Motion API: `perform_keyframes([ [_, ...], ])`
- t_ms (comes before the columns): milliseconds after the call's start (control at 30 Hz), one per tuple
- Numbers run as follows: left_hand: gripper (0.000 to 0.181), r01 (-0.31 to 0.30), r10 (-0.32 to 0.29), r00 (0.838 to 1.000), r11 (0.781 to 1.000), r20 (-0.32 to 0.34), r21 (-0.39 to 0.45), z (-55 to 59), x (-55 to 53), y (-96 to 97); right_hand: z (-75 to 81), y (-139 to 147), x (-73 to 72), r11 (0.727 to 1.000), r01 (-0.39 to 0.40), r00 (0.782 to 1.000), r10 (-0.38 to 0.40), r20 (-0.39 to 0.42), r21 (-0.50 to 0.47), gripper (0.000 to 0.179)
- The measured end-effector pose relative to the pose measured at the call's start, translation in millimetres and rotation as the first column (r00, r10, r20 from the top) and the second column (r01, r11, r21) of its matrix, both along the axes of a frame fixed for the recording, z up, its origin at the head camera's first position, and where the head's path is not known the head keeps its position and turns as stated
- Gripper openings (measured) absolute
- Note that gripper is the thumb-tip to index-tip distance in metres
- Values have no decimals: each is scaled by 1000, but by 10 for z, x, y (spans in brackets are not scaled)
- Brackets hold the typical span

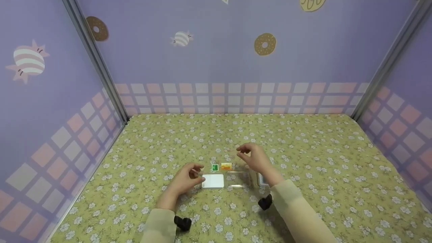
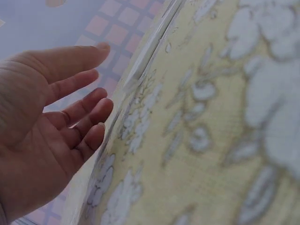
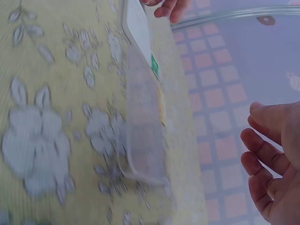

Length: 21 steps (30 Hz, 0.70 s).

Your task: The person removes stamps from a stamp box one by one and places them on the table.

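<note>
Hovering empty, fingers loosely parted, the left hand (image 1: 185,179) and right hand (image 1: 255,159) risked nudging the white case (image 1: 213,181) or clear container (image 3: 144,117), whose transparency invited misjudgement.

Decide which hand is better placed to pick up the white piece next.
Probably the left hand: it is empty and close beside the white piece, while the right hand is farther off, nearer the orange card.

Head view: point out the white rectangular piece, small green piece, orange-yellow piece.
White rectangular piece (image 1: 214,181): head view, middle of its top face.
Small green piece (image 1: 215,167): head view, its green centre.
Orange-yellow piece (image 1: 226,166): head view, middle of its visible face.
</note>
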State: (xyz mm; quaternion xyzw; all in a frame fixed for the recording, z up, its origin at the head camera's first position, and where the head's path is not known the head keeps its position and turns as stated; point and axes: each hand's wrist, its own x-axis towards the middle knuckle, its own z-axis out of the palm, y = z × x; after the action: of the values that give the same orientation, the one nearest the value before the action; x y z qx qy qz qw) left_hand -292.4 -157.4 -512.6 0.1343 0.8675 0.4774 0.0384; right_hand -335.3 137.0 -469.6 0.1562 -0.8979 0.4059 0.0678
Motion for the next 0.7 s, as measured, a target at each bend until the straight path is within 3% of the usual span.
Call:
perform_keyframes([
  [200, 38, -22, 24, 998, 999, -64, 37, 138, 58, 210, 40, 295, 88, 1000, 18, 999, -19, -44, -23, 19],
  [433, 42, 98, -92, 988, 994, -127, 38, 215, 60, 593, 33, 646, 214, 998, 60, 997, -62, -37, -37, 20],
  [567, 42, 135, -129, 984, 990, -123, 37, 273, 54, 833, 34, 811, 293, 996, 69, 997, -71, -41, -50, 20],
  [700, 44, 172, -168, 983, 984, -78, 42, 293, 51, 1067, 18, 948, 365, 994, 80, 997, -81, -13, -74, 21],
])
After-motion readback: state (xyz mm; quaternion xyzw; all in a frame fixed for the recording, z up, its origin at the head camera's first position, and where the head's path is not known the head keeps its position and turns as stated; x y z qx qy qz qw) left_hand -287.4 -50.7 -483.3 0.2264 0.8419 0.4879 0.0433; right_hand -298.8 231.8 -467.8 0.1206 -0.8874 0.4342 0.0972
